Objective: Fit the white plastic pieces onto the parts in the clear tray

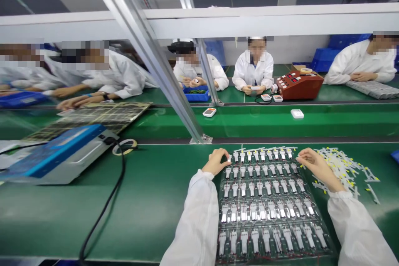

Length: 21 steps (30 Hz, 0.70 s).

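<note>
A clear plastic tray (308, 196) lies before me, with rows of small white parts (254, 239) and thin red wires in its pockets. At its far left corner, my left hand (216, 161) has thumb and forefinger closed on a small white part (230, 158). My right hand (313, 165) is by the far right corner, its fingers pinched together; whatever is between them is too small to make out. Thin white strips with yellow ends (279, 149) lie along the tray's far edge. More yellow-tipped strips (343, 166) form a loose pile beside my right hand.
A blue-and-white device (67, 153) with a black cable (120, 174) stands left, near a tape roll (124, 147). A metal post (156, 62) rises behind the table. Across the green belt (255, 122), carrying white gadgets (297, 114), several people in white coats sit near a red device (299, 85).
</note>
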{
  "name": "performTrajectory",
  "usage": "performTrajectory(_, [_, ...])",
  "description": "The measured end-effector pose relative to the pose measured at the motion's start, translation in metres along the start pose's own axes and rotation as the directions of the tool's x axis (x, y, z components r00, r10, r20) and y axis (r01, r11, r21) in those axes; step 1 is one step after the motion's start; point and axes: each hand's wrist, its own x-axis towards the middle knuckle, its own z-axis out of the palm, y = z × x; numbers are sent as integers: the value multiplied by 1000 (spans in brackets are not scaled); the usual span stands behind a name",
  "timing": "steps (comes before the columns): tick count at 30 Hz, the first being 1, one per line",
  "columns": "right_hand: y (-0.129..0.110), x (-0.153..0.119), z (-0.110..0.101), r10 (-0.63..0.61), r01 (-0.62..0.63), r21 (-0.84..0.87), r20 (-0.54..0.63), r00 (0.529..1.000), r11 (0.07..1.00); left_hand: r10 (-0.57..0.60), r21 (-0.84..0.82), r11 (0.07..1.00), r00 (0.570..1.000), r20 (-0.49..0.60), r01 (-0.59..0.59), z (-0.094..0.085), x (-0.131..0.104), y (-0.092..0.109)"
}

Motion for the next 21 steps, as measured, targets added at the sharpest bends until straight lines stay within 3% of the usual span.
performTrajectory(2, [-8, 8, 11, -42, 42, 36, 8, 999, 998, 0, -14, 1000, 1000, -16, 0, -1, -1, 3])
performTrajectory(5, [-31, 20, 30, -112, 111, 15, 112, 987, 994, 14, -30, 999, 999, -30, -15, -2, -1, 6])
performTrajectory(13, [-98, 43, 92, -234, 277, -63, 378, 896, 959, -35, 44, 998, 998, -48, 38, -6, -1, 0])
performTrajectory(18, [-109, 55, 127, -286, 329, -43, 397, 872, 943, 11, 79, 997, 999, -50, -7, -8, -1, -1])
performTrajectory(21, [-103, 57, 146, -295, 329, -30, 372, 880, 944, 39, -47, 998, 997, -73, -42, -9, 0, -1])
